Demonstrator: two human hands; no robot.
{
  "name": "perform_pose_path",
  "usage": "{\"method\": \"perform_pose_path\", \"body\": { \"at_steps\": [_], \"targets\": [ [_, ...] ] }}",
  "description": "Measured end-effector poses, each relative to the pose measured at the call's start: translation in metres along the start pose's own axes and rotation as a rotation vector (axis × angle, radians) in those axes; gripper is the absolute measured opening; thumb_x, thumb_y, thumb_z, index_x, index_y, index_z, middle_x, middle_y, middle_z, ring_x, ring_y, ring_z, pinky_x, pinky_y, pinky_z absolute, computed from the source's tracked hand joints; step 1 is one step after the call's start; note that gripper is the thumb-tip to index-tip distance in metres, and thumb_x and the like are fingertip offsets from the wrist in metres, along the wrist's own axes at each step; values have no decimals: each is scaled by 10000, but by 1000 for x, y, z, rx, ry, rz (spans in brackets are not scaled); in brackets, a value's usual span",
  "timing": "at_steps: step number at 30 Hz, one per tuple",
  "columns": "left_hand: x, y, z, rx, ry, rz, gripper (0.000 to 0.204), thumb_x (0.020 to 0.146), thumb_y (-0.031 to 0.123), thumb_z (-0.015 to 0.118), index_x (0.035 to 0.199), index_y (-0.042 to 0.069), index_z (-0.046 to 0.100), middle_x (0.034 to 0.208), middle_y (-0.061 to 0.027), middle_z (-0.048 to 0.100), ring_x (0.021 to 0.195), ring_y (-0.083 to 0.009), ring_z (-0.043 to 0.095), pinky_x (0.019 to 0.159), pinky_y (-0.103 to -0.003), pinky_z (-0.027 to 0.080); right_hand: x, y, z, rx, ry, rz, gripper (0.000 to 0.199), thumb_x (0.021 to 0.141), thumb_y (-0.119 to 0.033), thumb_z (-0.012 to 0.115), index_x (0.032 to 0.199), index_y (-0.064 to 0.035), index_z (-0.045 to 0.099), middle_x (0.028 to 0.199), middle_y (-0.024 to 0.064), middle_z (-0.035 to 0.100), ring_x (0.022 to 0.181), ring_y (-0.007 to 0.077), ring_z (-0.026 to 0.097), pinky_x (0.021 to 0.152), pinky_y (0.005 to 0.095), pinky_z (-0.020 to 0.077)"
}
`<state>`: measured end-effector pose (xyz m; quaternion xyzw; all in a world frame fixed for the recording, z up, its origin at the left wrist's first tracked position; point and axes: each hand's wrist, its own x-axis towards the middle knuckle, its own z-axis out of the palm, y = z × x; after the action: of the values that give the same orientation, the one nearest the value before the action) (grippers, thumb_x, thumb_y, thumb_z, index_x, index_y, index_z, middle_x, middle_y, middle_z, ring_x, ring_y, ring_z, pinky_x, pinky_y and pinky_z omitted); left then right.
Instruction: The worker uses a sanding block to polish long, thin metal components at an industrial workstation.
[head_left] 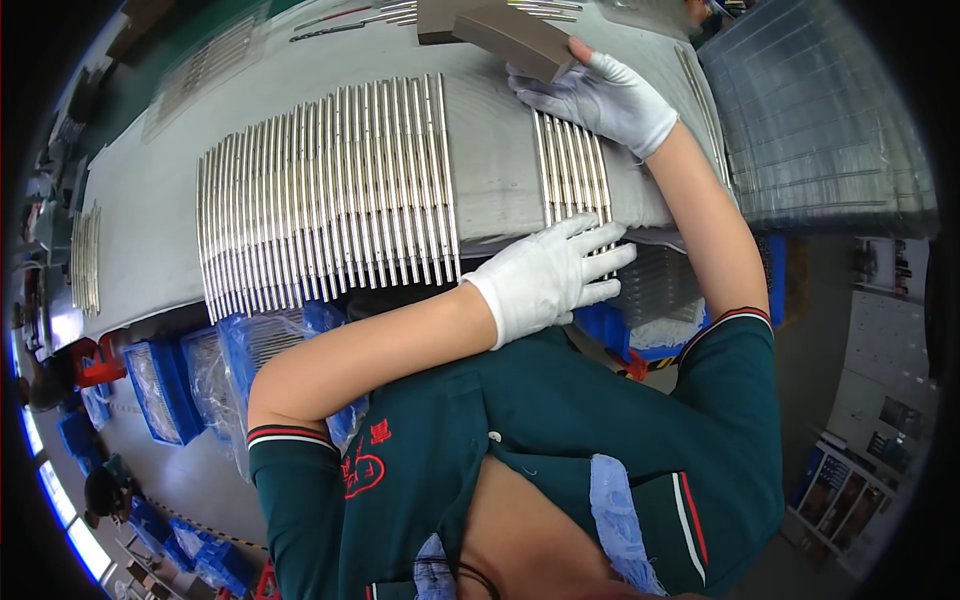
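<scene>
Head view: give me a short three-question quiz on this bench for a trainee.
1. True or false: the right hand grips a flat grey block.
2. The left hand rests flat at the near edge of: A) the small row of metal rods; B) a blue bin; C) the clear trays.
3. Fill in: the large row of metal rods lies on a grey ___.

Key: 1 true; 2 A; 3 mat.

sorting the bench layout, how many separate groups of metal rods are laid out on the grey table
3 clear groups: a large row mid-table, a small set between the left hand and right hand, a few at the left edge. Blurred ones farther back.
</scene>
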<state>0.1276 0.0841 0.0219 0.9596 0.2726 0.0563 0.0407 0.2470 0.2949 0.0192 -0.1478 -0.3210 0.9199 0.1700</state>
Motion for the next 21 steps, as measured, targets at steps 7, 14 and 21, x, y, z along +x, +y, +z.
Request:
{"method": "perform_pose_path", "body": {
  "at_steps": [7,14,21],
  "targets": [
    [8,1,-4,10,-20,12,551,854,433,642,1352,209,562,1514,-68,383,1425,-277,306,1179,-445,246,-6,-2,-5,91,39,10,654,968,-256,619,1455,31,289,1363,278,445,1279,366,491,1104,462,445],
    [-54,2,-11,-166,119,-121,459,866,400,635,1260,168,591,1434,-115,460,1366,-319,404,1146,-491,315,42,23,42,-89,-32,-48,587,958,-307,636,1402,-5,399,1345,178,519,1261,294,520,1114,434,418],
    [-62,1,-18,-160,259,-265,547,827,414,680,1276,127,559,1344,-155,504,1297,-358,459,1124,-494,339,113,8,18,-565,-100,-218,625,980,-425,569,1411,6,431,1373,107,538,1273,215,520,1122,363,388]
  ]
}}
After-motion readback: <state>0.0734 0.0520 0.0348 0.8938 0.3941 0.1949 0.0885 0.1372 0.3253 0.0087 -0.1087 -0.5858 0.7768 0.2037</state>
